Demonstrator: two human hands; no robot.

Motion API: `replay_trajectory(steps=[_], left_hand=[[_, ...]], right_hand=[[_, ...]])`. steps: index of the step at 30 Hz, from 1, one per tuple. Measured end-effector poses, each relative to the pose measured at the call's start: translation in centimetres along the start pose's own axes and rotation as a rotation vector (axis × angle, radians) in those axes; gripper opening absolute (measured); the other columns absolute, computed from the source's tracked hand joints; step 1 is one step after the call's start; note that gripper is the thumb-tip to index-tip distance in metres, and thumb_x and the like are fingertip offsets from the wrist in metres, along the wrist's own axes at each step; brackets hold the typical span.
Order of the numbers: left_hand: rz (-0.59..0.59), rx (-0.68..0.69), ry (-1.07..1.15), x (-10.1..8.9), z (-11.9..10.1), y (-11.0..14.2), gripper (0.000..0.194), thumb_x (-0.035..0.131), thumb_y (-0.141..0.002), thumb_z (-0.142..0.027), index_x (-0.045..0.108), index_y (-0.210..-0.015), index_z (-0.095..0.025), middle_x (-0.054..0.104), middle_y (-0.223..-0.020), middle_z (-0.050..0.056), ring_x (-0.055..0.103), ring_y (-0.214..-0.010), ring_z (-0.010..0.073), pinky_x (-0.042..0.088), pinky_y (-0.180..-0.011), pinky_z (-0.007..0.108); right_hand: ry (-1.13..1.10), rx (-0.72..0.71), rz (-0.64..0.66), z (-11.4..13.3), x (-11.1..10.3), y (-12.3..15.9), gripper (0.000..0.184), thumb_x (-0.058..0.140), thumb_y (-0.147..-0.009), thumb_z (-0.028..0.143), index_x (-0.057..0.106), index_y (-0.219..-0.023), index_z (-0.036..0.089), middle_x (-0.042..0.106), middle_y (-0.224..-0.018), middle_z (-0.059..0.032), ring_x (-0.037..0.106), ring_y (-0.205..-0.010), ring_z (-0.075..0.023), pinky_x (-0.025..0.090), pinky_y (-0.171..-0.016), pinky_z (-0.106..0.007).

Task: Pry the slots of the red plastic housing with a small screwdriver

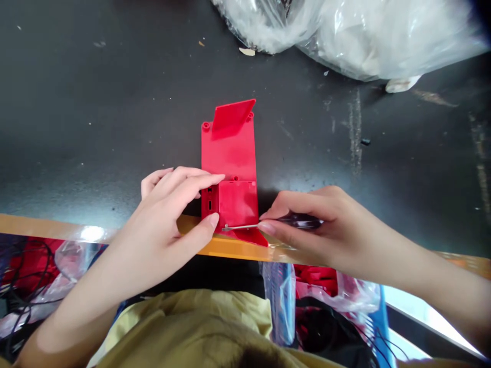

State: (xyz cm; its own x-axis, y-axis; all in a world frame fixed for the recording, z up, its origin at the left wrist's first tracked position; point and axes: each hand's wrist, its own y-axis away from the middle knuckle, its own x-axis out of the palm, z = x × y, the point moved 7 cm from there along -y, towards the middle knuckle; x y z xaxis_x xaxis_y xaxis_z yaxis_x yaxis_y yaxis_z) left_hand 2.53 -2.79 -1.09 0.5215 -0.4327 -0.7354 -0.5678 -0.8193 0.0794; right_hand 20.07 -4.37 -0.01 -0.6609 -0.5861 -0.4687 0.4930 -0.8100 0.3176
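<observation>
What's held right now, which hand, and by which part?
Right hand: tool, by the front of its dark handle. Left hand: touching the case's left side; gripping or just steadying, can't tell.

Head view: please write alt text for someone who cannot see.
A person's right hand holds a thin dark-handled metal tool at a red plastic boxlike part on a black table; the left hand touches the part. Crumpled clear plastic lies beyond.

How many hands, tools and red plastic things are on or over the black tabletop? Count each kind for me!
Hands: 2, the left hand and the right hand
Tools: 1, the dark-handled tool
Red plastic things: 1, the red case, counting its parts together
Total: 4
</observation>
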Motion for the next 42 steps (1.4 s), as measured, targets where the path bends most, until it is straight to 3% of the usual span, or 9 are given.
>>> replay_trajectory(steps=[7,13,24,33,42], left_hand=[[0.003,-0.009,-0.023,-0.2,-0.3,0.0,0.039,0.052,-0.094,-0.031,0.047,-0.132,-0.030,0.057,-0.132,0.004,0.050,-0.125,0.0239,0.027,-0.111,0.048],[0.010,0.015,-0.036,-0.1,-0.2,0.1,0.041,0.054,-0.093,-0.033,0.044,-0.133,-0.032,0.055,-0.131,0.001,0.048,-0.124,0.0249,0.028,-0.109,0.044],[0.011,0.001,-0.038,-0.2,-0.2,0.1,0.040,0.052,-0.093,-0.030,0.044,-0.132,-0.034,0.055,-0.130,-0.001,0.049,-0.122,0.0230,0.029,-0.104,0.042],[-0.012,0.015,-0.052,0.1,-0.2,-0.1,0.048,0.061,-0.089,-0.043,0.045,-0.133,-0.032,0.054,-0.130,-0.002,0.048,-0.122,0.0234,0.025,-0.108,0.037],[0.020,0.008,-0.030,0.0,-0.1,0.1,0.047,0.060,-0.090,-0.041,0.045,-0.133,-0.034,0.053,-0.131,-0.004,0.047,-0.123,0.0217,0.024,-0.109,0.033]], right_hand=[[0.008,-0.041,0.023,0.6,-0.1,-0.5,0.013,0.060,-0.092,0.026,0.064,-0.080,0.021,0.047,-0.049,0.0080,0.038,-0.043,-0.0058,0.032,-0.047,-0.021],[0.063,-0.042,0.017,0.6,-0.3,-0.6,0.019,0.057,-0.094,0.030,0.064,-0.078,0.022,0.044,-0.046,0.0070,0.030,-0.037,-0.0066,0.025,-0.040,-0.025],[0.133,-0.062,0.044,0.6,-0.3,-0.4,0.017,0.054,-0.097,0.030,0.066,-0.090,0.020,0.058,-0.055,0.0060,0.039,-0.039,-0.0045,0.027,-0.042,-0.021],[0.418,-0.135,-0.034,1.9,-0.4,0.2,0.031,0.046,-0.100,0.032,0.061,-0.077,0.020,0.051,-0.052,0.0029,0.036,-0.038,-0.0078,0.020,-0.040,-0.029],[0.292,-0.082,0.026,0.3,-0.6,-0.5,0.028,0.049,-0.098,0.042,0.061,-0.083,0.022,0.052,-0.053,0.0047,0.035,-0.040,-0.0069,0.018,-0.042,-0.026]])
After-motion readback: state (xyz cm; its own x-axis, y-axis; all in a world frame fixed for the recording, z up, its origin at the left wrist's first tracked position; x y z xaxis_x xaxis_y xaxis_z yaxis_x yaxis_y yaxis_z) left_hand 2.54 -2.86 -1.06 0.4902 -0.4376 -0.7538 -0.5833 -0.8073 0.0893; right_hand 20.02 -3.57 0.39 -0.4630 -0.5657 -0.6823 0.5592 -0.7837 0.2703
